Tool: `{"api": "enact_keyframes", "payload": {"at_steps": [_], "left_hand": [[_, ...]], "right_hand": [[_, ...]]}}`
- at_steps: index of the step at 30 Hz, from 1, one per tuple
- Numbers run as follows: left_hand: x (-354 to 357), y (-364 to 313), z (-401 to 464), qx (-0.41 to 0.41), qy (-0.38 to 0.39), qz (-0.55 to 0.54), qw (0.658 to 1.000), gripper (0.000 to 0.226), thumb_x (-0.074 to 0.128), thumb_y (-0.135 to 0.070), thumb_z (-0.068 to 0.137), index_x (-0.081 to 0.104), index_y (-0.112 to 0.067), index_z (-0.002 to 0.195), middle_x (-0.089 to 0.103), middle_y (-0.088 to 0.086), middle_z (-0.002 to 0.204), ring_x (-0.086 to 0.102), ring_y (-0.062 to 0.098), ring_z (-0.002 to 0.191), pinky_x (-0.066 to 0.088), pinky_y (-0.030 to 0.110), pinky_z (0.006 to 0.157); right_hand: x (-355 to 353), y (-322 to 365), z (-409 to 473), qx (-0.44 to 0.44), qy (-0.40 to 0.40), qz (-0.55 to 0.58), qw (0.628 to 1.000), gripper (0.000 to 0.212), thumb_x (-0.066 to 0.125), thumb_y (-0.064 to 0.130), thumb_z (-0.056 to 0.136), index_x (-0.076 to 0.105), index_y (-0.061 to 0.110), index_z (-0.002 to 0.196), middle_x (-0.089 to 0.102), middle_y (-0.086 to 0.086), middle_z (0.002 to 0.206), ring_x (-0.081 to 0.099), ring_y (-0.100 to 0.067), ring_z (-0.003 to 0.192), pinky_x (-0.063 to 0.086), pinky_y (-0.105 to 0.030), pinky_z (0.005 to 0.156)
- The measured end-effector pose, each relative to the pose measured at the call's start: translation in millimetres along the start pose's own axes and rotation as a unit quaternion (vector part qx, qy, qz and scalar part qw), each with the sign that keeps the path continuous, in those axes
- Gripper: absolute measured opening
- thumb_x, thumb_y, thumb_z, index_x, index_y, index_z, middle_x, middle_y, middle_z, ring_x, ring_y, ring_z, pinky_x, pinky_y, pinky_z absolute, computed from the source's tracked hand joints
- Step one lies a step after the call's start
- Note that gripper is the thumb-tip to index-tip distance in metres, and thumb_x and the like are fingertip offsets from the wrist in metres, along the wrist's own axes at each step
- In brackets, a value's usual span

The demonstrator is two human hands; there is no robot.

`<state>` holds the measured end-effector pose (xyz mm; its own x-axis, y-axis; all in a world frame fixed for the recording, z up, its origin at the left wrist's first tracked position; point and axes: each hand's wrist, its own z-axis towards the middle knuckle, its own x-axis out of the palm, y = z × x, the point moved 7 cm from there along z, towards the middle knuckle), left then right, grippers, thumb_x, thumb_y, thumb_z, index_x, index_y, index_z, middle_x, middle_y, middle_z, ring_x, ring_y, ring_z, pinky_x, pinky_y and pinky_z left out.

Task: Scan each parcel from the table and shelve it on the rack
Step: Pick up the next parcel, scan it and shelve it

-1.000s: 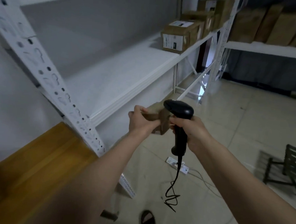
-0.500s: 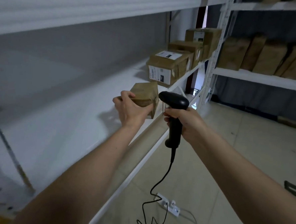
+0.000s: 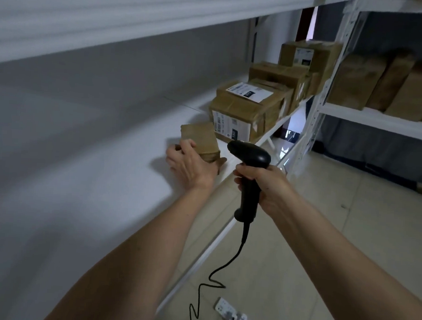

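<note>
Since half a second ago, the small parcel (image 3: 201, 140) has been carried further in over the shelf (image 3: 105, 178) and is now held low, just before the labelled box (image 3: 242, 114) near the front edge; whether it is resting on the shelf yet cannot be told. It is gripped from the near side by the left hand (image 3: 191, 164), fingers closed round it. The scanner (image 3: 250, 172) is clasped by its handle in the right hand (image 3: 265, 185), beyond the shelf's front edge, its cord (image 3: 212, 278) trailing to a power strip (image 3: 235, 317) on the floor. Scanning of this parcel is judged done; release is left, and any parcels on the bench, which is out of view. Several boxes are already lined up toward the far end of the shelf. The parcel is a squat block in dull brown wrapping with creased corners; the shelf is smooth, white and flat; the scanner is matt black plastic, pistol-shaped.
</note>
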<state>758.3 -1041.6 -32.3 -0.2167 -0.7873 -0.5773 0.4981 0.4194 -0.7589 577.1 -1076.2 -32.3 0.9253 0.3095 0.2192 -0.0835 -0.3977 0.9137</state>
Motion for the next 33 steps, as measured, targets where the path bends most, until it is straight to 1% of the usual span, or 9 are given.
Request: {"api": "enact_keyframes", "payload": {"at_steps": [5, 9, 11, 16, 20, 21, 24, 28, 33], "left_hand": [[29, -13, 4, 0.017, 0.044, -0.013, 0.999, 0.067, 0.082, -0.014, 0.072, 0.046, -0.028, 0.127, 0.026, 0.011, 0.137, 0.034, 0.027, 0.121, 0.039, 0.027, 0.085], [50, -27, 7, 0.003, 0.07, -0.048, 0.996, 0.059, 0.065, 0.004, 0.082, 0.049, -0.027, 0.13, 0.028, 0.012, 0.135, 0.042, 0.029, 0.119, 0.04, 0.029, 0.103], [58, -33, 8, -0.003, 0.076, -0.048, 0.996, 0.058, 0.063, 0.007, 0.082, 0.05, -0.028, 0.128, 0.029, 0.011, 0.134, 0.044, 0.029, 0.118, 0.041, 0.033, 0.106], [59, -34, 7, -0.023, 0.072, -0.06, 0.995, 0.062, 0.064, 0.007, 0.082, 0.05, -0.03, 0.129, 0.032, 0.009, 0.128, 0.051, 0.029, 0.11, 0.046, 0.037, 0.101], [44, -27, -6, -0.047, 0.088, -0.073, 0.992, 0.077, 0.072, 0.0, 0.079, 0.038, -0.032, 0.141, 0.038, 0.005, 0.126, 0.052, 0.023, 0.108, 0.05, 0.037, 0.096], [36, -24, -9, -0.053, 0.077, -0.061, 0.994, 0.073, 0.074, -0.004, 0.079, 0.039, -0.029, 0.139, 0.043, 0.004, 0.124, 0.052, 0.021, 0.108, 0.05, 0.037, 0.094], [4, -9, -19, -0.061, 0.047, 0.009, 0.997, 0.041, 0.071, -0.012, 0.083, 0.054, -0.019, 0.119, 0.06, -0.001, 0.104, 0.06, 0.019, 0.099, 0.052, 0.035, 0.087], [-47, 11, -35, -0.059, 0.037, 0.109, 0.992, 0.01, 0.064, -0.013, 0.084, 0.058, -0.02, 0.088, 0.065, -0.003, 0.088, 0.061, 0.018, 0.083, 0.046, 0.029, 0.072], [-113, 52, -78, -0.029, 0.03, 0.232, 0.972, 0.014, 0.055, -0.018, 0.089, 0.047, -0.019, 0.077, 0.054, -0.003, 0.076, 0.052, 0.018, 0.07, 0.037, 0.028, 0.062]], "right_hand": [[0, 14, 36, 0.014, 0.034, -0.013, 0.999, 0.029, 0.071, 0.004, 0.079, 0.062, 0.005, 0.106, 0.071, -0.012, 0.091, 0.067, -0.021, 0.078, 0.055, -0.035, 0.077], [-5, 24, 56, 0.018, 0.063, -0.02, 0.998, 0.027, 0.071, 0.004, 0.079, 0.063, 0.005, 0.105, 0.071, -0.011, 0.086, 0.067, -0.019, 0.074, 0.056, -0.035, 0.078], [-10, 27, 63, 0.019, 0.076, -0.022, 0.997, 0.028, 0.071, 0.004, 0.079, 0.063, 0.005, 0.105, 0.071, -0.011, 0.084, 0.067, -0.019, 0.075, 0.056, -0.036, 0.078], [-17, 27, 71, 0.029, 0.111, -0.034, 0.993, 0.022, 0.073, 0.006, 0.078, 0.065, 0.009, 0.098, 0.072, -0.008, 0.082, 0.069, -0.019, 0.076, 0.056, -0.033, 0.076], [-8, 26, 66, 0.034, 0.152, -0.036, 0.987, 0.019, 0.072, 0.005, 0.079, 0.065, 0.006, 0.096, 0.069, -0.009, 0.079, 0.065, -0.02, 0.073, 0.054, -0.036, 0.08], [-2, 25, 62, 0.034, 0.164, -0.038, 0.985, 0.018, 0.072, 0.004, 0.079, 0.066, 0.005, 0.096, 0.068, -0.01, 0.078, 0.064, -0.021, 0.073, 0.053, -0.037, 0.081], [21, 20, 45, 0.04, 0.206, -0.041, 0.977, 0.013, 0.071, 0.001, 0.079, 0.066, 0.004, 0.091, 0.065, -0.008, 0.071, 0.061, -0.021, 0.069, 0.053, -0.037, 0.081], [59, 4, 9, 0.058, 0.275, -0.052, 0.958, 0.009, 0.069, -0.001, 0.08, 0.065, 0.005, 0.084, 0.064, -0.008, 0.07, 0.06, -0.019, 0.065, 0.053, -0.032, 0.073], [104, -37, -53, 0.085, 0.348, -0.073, 0.931, 0.006, 0.071, 0.001, 0.08, 0.069, 0.001, 0.086, 0.069, -0.014, 0.08, 0.063, -0.019, 0.068, 0.054, -0.031, 0.076]]}}
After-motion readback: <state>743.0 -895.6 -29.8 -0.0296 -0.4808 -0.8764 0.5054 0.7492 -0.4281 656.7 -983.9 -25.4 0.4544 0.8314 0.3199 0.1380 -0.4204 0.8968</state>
